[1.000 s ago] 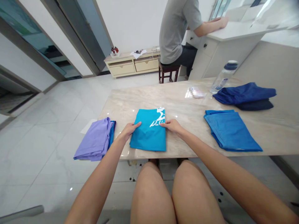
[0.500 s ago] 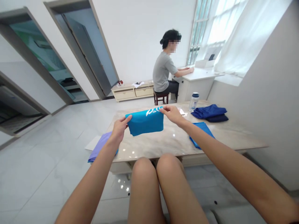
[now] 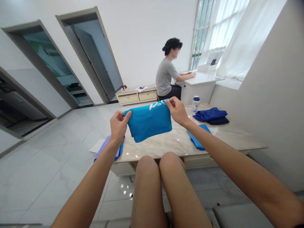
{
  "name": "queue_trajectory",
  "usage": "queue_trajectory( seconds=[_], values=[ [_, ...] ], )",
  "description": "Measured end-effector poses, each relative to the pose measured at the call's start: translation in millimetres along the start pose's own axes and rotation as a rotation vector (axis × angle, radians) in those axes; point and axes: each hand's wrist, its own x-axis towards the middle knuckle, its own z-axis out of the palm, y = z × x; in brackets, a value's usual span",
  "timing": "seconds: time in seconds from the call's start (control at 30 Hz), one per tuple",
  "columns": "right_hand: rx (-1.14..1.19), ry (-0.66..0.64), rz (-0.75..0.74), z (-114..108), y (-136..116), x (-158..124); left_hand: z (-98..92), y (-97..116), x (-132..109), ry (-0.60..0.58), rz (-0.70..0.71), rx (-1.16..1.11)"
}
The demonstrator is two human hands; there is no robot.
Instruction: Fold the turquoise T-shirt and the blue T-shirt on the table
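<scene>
A folded blue cloth point(image 3: 149, 122) with white lettering along its top edge hangs in the air above the table, stretched between both hands. My left hand point(image 3: 118, 125) pinches its upper left corner, thumb in front. My right hand point(image 3: 177, 110) pinches the upper right corner, beside the lettering. Whether the cloth is a shirt or a bag I cannot tell. Below my left wrist, a folded purple cloth point(image 3: 104, 148) lies on blue fabric at the table's left end. Another folded blue cloth point(image 3: 198, 139) rests on the table, partly behind my right forearm.
The marble-topped table point(image 3: 152, 148) stands in front of my knees. Toward its back right are a clear water bottle point(image 3: 195, 105) with a dark lid and a dark blue cloth pile point(image 3: 211, 115). Beyond, a person in a grey shirt point(image 3: 166, 77) sits at a white desk point(image 3: 201, 79).
Both hands have lifted the blue cloth slightly and brought it closer, and it looks larger and a little wider spread. The view has shifted slightly.
</scene>
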Motion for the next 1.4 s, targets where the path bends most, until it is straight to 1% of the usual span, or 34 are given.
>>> queue_trajectory(
  seconds=[0.07, 0.13, 0.2, 0.3, 0.4, 0.5, 0.57, 0.63, 0.67, 0.7, 0.73, 0.8, 0.83, 0.9, 0.97, 1.0, 1.03, 1.1, 1.17, 1.23, 1.3, 1.4],
  values=[
    [-0.043, 0.019, 0.025, 7, 13, -15, 2.6, -24, -9, 0.037, -0.006, 0.075],
    [-0.078, 0.018, 0.066, 16, 32, -34, 5.4, -55, -19, 0.057, -0.036, 0.157],
    [-0.123, -0.004, 0.123, 26, 57, -54, 8.3, -90, -30, 0.053, -0.086, 0.233],
    [-0.195, -0.075, 0.219, 40, 100, -83, 12.3, -146, -46, 0.028, -0.191, 0.346],
    [-0.229, -0.163, 0.314, 55, 147, -104, 15.6, -200, -58, -0.018, -0.312, 0.448],
    [-0.285, -0.242, 0.418, 69, 194, -118, 17.2, -250, -64, -0.082, -0.416, 0.520],
    [-0.359, -0.307, 0.507, 77, 221, -122, 16.6, -278, -64, -0.134, -0.459, 0.579],
    [-0.469, -0.375, 0.597, 80, 242, -122, 15.8, -299, -61, -0.191, -0.473, 0.680],
    [-0.528, -0.391, 0.614, 81, 250, -120, 16.2, -305, -58, -0.210, -0.459, 0.748],
    [-0.580, -0.395, 0.595, 82, 254, -119, 17.7, -309, -55, -0.221, -0.423, 0.817],
    [-0.616, -0.394, 0.536, 82, 256, -117, 20.9, -310, -52, -0.227, -0.363, 0.877],
    [-0.625, -0.412, 0.343, 86, 252, -117, 32.8, -305, -50, -0.274, -0.191, 0.939],
    [-0.605, -0.447, 0.239, 89, 247, -120, 40.9, -301, -52, -0.328, -0.107, 0.939],
    [-0.553, -0.570, 0.082, 97, 236, -132, 57.8, -293, -63, -0.485, 0.011, 0.925],
    [-0.525, -0.705, -0.007, 104, 230, -149, 70.2, -289, -81, -0.645, 0.057, 0.936],
    [-0.526, -0.758, -0.030, 105, 230, -159, 73.3, -290, -89, -0.708, 0.064, 0.953],
    [-0.536, -0.795, -0.038, 105, 231, -168, 74.1, -292, -96, -0.757, 0.065, 0.975],
    [-0.571, -0.815, -0.015, 100, 239, -182, 70.5, -298, -106, -0.807, 0.064, 1.014],
    [-0.613, -0.799, 0.033, 91, 246, -191, 62.6, -302, -110, -0.810, 0.063, 1.037],
    [-0.650, -0.786, 0.083, 81, 250, -198, 53.1, -303, -114, -0.780, 0.037, 1.051],
    [-0.688, -0.776, 0.134, 71, 249, -207, 42.5, -302, -122, -0.716, -0.021, 1.056],
    [-0.735, -0.755, 0.191, 56, 247, -225, 25.7, -300, -139, -0.570, -0.108, 0.997]
  ],
)
